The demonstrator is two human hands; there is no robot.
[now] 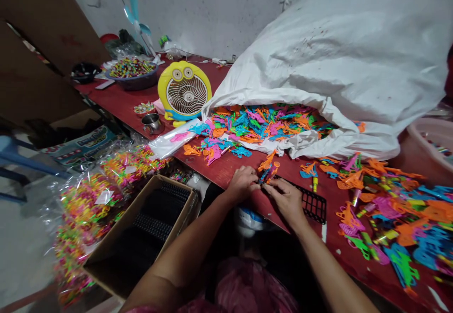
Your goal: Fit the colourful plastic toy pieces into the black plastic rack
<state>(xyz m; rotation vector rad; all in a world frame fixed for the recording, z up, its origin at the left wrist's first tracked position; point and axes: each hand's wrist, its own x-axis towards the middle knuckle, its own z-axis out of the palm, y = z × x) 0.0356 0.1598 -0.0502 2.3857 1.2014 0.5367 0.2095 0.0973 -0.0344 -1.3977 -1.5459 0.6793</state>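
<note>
On the red tabletop's front edge, my left hand [243, 181] and my right hand [286, 197] meet around a small cluster of orange, blue and pink plastic toy pieces [271, 169]. The cluster sticks up between my fingers. My left fingers are curled together at its left side; what they grip is hidden. My right thumb and fingers pinch at the lower part of the toy pieces. A black plastic grid rack [313, 204] runs out to the right, partly under my right hand. A blue and orange toy piece [309, 169] with a yellow tube lies just beyond the rack.
A big white sack [339, 58] spills colourful toys behind my hands. More toy pieces [399, 214] are heaped at right near a pink tub [433, 138]. A yellow fan [187, 91] and metal cup [152, 123] stand left. Below are a cardboard box [193, 197] and filled bags [88, 204].
</note>
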